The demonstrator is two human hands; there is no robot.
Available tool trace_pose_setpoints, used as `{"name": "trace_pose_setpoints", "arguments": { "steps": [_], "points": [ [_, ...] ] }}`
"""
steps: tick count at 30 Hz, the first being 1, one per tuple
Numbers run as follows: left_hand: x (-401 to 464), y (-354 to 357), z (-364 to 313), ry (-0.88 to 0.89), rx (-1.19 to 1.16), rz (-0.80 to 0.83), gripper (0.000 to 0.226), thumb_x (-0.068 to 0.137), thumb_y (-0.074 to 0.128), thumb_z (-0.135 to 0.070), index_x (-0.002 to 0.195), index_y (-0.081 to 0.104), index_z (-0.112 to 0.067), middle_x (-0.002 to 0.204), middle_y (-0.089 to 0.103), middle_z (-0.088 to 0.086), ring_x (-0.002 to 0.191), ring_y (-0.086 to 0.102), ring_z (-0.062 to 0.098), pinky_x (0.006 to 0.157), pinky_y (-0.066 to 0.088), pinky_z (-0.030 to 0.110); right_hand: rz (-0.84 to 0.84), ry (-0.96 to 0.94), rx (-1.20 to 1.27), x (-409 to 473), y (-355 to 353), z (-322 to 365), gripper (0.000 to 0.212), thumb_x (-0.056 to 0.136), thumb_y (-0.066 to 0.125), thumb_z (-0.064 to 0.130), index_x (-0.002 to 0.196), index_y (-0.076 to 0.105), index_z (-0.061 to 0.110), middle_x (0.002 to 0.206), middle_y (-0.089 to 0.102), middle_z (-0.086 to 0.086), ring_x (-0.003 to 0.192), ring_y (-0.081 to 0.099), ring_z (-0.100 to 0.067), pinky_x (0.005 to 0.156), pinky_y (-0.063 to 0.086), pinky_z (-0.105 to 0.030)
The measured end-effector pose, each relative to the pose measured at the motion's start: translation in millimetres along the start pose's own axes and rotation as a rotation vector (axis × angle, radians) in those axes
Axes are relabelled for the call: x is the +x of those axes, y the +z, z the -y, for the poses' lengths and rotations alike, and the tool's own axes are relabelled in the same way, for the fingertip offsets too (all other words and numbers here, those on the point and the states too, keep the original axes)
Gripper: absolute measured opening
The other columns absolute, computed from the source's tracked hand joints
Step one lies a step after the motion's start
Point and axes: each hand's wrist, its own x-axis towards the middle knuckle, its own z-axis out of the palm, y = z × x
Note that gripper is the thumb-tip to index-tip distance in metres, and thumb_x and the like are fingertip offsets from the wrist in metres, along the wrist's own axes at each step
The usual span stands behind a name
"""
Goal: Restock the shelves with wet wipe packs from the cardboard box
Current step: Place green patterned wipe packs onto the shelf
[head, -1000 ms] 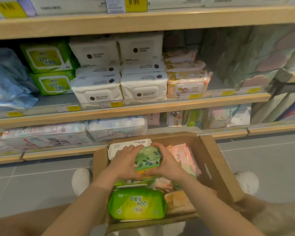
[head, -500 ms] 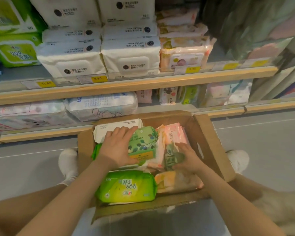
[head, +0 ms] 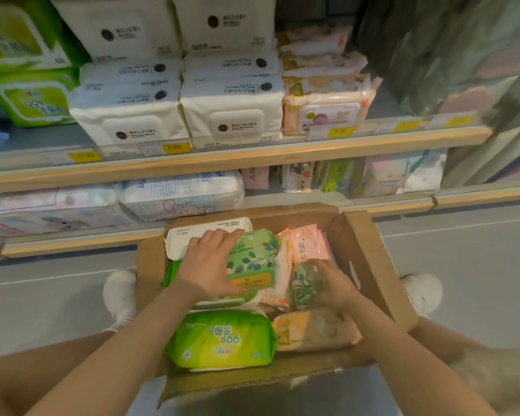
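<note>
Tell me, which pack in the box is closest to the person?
The bright green pack marked 999. It lies at the near end of the cardboard box; neither hand touches it, and the other packs sit farther back.

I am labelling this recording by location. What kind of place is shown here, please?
Most likely a shop aisle, in the wipes section. Wooden shelves carry yellow price tags along their front edges, stacks of identical white wipe packs face outward, and an open cardboard box of mixed packs sits on the floor.
</note>
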Motion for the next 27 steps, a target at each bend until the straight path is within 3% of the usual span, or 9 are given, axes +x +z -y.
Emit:
{"name": "trace_pose_setpoints", "arguments": {
  "steps": [6, 14, 20, 27],
  "points": [
    [-9.8, -0.6, -3.5, 0.009, -0.008, -0.042, 0.114, 0.046, 0.049, -0.078, 0.145, 0.024, -0.027, 0.123, 0.045, -0.001, 0.114, 0.042, 0.021, 0.092, 0.035, 0.040, 0.007, 0.013, -0.019, -6.9, 0.8, 6.3, 0.092, 0.063, 0.083, 0.029, 0.139, 0.032, 0.031, 0.141, 0.039, 0.000, 0.125, 0.042, -0.025, 0.102, 0.041, -0.037],
    [0.4, 1.6, -1.2, -0.001, 0.008, -0.034, 0.118, 0.042, 0.039, -0.082, 0.145, 0.022, -0.027, 0.126, 0.044, 0.000, 0.114, 0.040, 0.021, 0.095, 0.033, 0.039, 0.091, 0.019, -0.028, 4.6, 12.9, -10.9, 0.110, 0.060, 0.084, 0.035, 0.146, 0.015, 0.037, 0.151, 0.018, 0.000, 0.136, 0.024, -0.029, 0.109, 0.030, -0.044],
    [2.9, 7.1, 1.7, 0.010, 0.007, -0.042, 0.116, 0.045, 0.045, -0.080, 0.146, 0.022, -0.027, 0.126, 0.044, 0.000, 0.114, 0.041, 0.022, 0.094, 0.033, 0.040, 0.069, 0.001, -0.050, 15.3, 10.1, -11.5, 0.103, 0.055, 0.086, 0.034, 0.139, 0.026, 0.038, 0.132, 0.038, 0.005, 0.121, 0.041, -0.020, 0.099, 0.042, -0.036],
    [-2.8, 2.5, 1.2, 0.017, -0.034, -0.064, 0.116, 0.044, 0.047, -0.080, 0.146, 0.023, -0.028, 0.125, 0.045, -0.001, 0.114, 0.040, 0.020, 0.093, 0.033, 0.039, -0.041, -0.098, 0.018, -9.1, -13.1, 4.1, 0.097, 0.055, 0.089, 0.024, 0.135, 0.035, 0.035, 0.135, 0.040, 0.004, 0.118, 0.049, -0.018, 0.091, 0.043, -0.024]
  ]
}}
